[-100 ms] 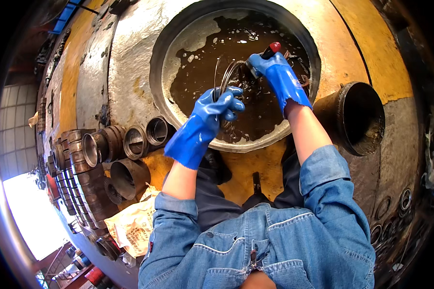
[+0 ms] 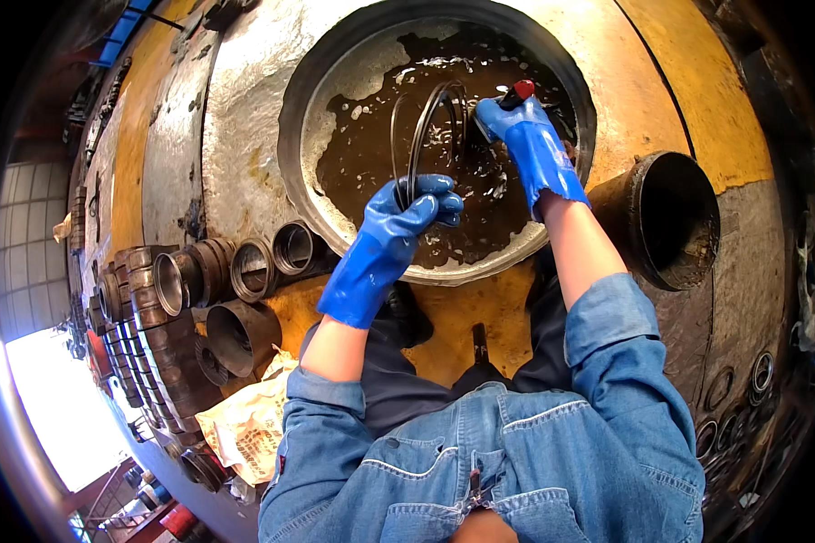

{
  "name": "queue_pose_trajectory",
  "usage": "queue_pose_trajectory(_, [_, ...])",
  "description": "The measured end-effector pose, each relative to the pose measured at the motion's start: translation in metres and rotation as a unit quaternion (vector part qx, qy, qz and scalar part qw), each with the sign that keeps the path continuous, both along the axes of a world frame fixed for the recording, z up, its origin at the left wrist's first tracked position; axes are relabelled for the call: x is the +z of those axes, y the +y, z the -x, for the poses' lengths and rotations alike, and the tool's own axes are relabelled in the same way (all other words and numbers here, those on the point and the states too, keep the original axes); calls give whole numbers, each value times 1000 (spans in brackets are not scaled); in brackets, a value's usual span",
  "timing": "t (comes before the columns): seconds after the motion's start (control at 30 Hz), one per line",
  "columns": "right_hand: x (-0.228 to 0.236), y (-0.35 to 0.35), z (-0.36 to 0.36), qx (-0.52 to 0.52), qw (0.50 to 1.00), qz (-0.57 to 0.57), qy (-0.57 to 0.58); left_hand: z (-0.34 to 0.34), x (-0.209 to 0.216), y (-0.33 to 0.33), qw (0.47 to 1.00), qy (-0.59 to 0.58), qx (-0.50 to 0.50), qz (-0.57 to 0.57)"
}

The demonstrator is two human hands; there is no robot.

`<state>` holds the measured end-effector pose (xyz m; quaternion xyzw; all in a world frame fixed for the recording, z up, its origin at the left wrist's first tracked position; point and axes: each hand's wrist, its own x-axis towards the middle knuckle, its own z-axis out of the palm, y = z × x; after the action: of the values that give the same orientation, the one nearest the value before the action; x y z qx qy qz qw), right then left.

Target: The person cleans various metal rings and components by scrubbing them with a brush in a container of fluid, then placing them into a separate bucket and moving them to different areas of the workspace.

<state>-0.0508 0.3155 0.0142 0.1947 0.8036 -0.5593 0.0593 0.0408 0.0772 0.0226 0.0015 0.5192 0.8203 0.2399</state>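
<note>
Several thin metal rings [image 2: 414,145] stand upright in a loose bundle over the basin. My left hand [image 2: 412,204], in a wet blue rubber glove, is closed on their lower part. My right hand [image 2: 513,118], gloved the same way, grips a brush-like tool with a dark, red-ended handle [image 2: 522,92]. Its working end is mostly hidden by the glove, close to the right side of the rings. Beneath both hands is a wide round metal basin [image 2: 301,118] of murky brown liquid [image 2: 362,149], with foam along the edge.
An open metal cylinder [image 2: 675,222] lies right of the basin. Several metal sleeves [image 2: 254,269] and stacked rings line the left, near a crumpled printed sack [image 2: 244,421]. My legs are on either side of a yellow floor strip [image 2: 453,317]. More rings [image 2: 761,376] lie far right.
The rings now stand higher and more upright in my left hand, with their loops more visible. My right hand has shifted slightly right with the tool.
</note>
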Motion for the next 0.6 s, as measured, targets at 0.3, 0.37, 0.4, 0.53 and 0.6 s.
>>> queue_pose_trajectory(0.3, [10,-2,9,64,993,-22,-94,28,-35,-60,991,-83,46,99])
queue_pose_trajectory(0.37, [30,-13,0,95,990,77,-64,26,-31,-59,983,-86,89,135])
queue_pose_trajectory(0.4, [1,-25,17,169,978,122,-25,27,-35,-62,977,-80,111,165])
queue_pose_trajectory(0.53, [13,-104,5,354,917,172,62,22,-31,-54,975,-22,187,117])
queue_pose_trajectory(0.6, [24,-113,-2,311,942,88,93,23,-31,-57,975,-10,167,145])
